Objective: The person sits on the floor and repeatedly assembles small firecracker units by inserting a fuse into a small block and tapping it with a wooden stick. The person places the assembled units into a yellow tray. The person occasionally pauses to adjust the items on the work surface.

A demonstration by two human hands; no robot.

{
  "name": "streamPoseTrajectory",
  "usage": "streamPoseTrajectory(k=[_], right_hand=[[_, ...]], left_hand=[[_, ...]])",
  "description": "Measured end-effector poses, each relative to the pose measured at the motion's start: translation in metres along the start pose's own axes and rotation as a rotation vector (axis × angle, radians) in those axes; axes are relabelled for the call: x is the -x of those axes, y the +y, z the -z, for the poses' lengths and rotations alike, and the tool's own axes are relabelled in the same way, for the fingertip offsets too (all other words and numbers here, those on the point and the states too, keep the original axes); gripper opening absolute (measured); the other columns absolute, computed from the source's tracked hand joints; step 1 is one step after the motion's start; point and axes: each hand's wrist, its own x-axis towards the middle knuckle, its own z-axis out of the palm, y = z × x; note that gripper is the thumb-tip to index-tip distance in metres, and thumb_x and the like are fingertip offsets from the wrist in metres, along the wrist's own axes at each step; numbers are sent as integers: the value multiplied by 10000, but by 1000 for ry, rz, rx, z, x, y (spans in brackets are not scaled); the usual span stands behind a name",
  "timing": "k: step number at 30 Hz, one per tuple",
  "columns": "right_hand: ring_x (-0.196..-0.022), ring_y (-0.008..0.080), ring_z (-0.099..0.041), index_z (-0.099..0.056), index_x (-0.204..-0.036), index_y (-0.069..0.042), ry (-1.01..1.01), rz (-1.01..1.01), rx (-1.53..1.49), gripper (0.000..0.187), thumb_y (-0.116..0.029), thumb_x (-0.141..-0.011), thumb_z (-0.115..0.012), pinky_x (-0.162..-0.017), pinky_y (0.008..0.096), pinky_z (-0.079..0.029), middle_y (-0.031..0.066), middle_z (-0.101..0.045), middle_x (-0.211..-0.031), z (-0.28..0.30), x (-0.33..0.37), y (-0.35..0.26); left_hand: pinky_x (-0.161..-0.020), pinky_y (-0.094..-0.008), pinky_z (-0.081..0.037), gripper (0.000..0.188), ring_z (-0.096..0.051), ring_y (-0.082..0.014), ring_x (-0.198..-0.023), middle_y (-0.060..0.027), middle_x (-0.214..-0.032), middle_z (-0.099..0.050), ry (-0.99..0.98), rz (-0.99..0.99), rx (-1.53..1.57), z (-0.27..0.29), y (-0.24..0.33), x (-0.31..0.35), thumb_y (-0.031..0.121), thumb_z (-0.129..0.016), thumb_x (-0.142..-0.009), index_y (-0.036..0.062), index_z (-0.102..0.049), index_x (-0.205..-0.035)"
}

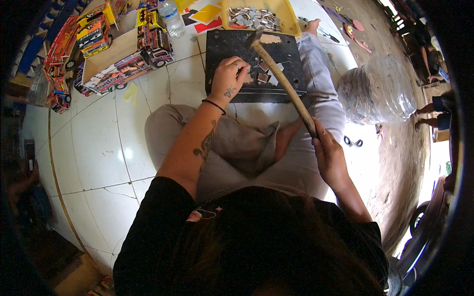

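My right hand is wrapped round the lower end of a hammer's long wooden handle. The hammer slants up and away to the left, its metal head over a black board in front of my folded legs. Above the board's left side, the fingers of my left hand are curled together; whatever is between the fingertips is hidden or too small to name. Close to those fingertips, several small brown and silvery flat pieces lie on the board. A worn tan patch shows near its far edge.
Beyond the board stands a yellow tray of small metallic pieces. Colourful toy trucks and a water bottle are at the far left. A large clear plastic bag sits to the right, with scissors nearer me on the white tiles.
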Motion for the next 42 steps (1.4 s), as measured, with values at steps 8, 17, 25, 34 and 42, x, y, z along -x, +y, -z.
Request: streamPoseTrajectory(k=[8,17,25,34,42], right_hand=[[-1047,371,-602,-400,-1388,-94,13,7,5,456,-64,-939,-482,-839,389,-494,244,-573,-1180,-1,7,3],[-963,382,-624,-397,-1389,-101,35,23,62,481,-50,-922,-499,-783,414,-507,230,-592,-1125,-5,12,8],[-977,388,-620,-373,-1404,-112,68,56,76,513,-40,-914,-507,-791,409,-512,232,-591,-1130,-7,11,15],[-1005,380,-616,-383,-1400,-119,85,70,72,508,-42,-915,-512,-813,401,-509,235,-579,-1175,-11,10,17],[-1071,359,-595,-406,-1391,-102,238,134,1,486,-34,-919,-506,-865,395,-482,244,-572,-1182,-10,-8,31]], left_hand=[[-747,-387,-482,43,-591,-321,-810,-100,-831,-626,20,-27,10,-1,-1,0,69,-654,-792,27,-644,-794],[-744,-390,-477,50,-585,-326,-798,-104,-816,-615,-2,-53,-39,0,-1,0,69,-652,-793,23,-638,-779],[-744,-393,-479,69,-586,-325,-794,-108,-821,-616,-11,-3,-1,-1,-1,-1,72,-656,-790,10,-635,-766],[-757,-386,-481,81,-588,-318,-818,-103,-839,-626,-57,51,-12,1,-2,2,101,-657,-808,21,-662,-799],[-703,-347,-485,113,-615,-281,-769,-106,-839,-642,-36,2,-77,1,-2,2,118,-642,-842,8,-661,-827]])
